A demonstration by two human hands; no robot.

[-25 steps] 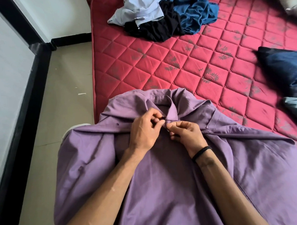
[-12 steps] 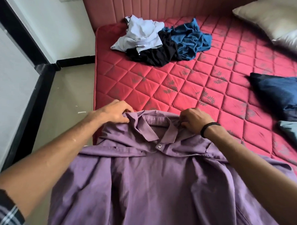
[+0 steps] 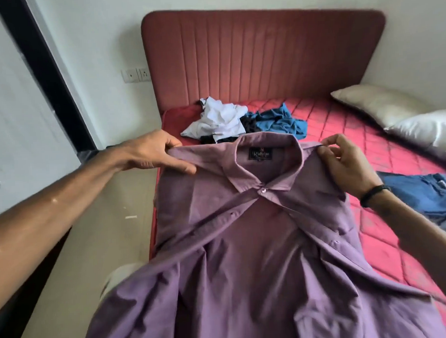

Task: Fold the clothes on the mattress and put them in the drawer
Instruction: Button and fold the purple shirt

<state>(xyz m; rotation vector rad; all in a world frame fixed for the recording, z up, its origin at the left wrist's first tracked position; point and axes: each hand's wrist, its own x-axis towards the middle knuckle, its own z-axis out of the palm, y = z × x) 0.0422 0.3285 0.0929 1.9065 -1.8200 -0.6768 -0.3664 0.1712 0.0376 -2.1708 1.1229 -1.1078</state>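
Shirt [image 3: 259,256], purple, hangs spread between the two hands over the near left part of the mattress [image 3: 388,240], its lower part falling toward the camera and past the mattress's left edge. Below the two grips the front shows, fastened at one button [image 3: 263,191] under the collar [image 3: 267,154], with the plackets parting lower down and a chest pocket under the right-hand grip. The left hand [image 3: 152,154] pinches the shirt's left shoulder seam, thumb on the front and fingers curled behind the cloth. The right hand [image 3: 344,163] pinches the right shoulder, thumb and forefinger closed on the edge, the other fingers curled; a black band [image 3: 373,194] sits on that wrist. Between the grips the collar stands open, and a dark label [image 3: 261,154] shows inside it. Right of the right-hand grip lie blue jeans [image 3: 427,195] on the mattress. Just beyond the collar, past both grips, a heap of clothes rests on the mattress: a white garment [image 3: 219,120], a black garment [image 3: 248,123] and a teal garment [image 3: 278,121], all touching. Farther right are two pillows, a beige pillow [image 3: 375,103] and a white pillow [image 3: 429,129]. Behind everything rises the red padded headboard [image 3: 263,54], with a wall socket [image 3: 136,75] to its left. The floor [image 3: 92,238] lies below the left-hand grip.
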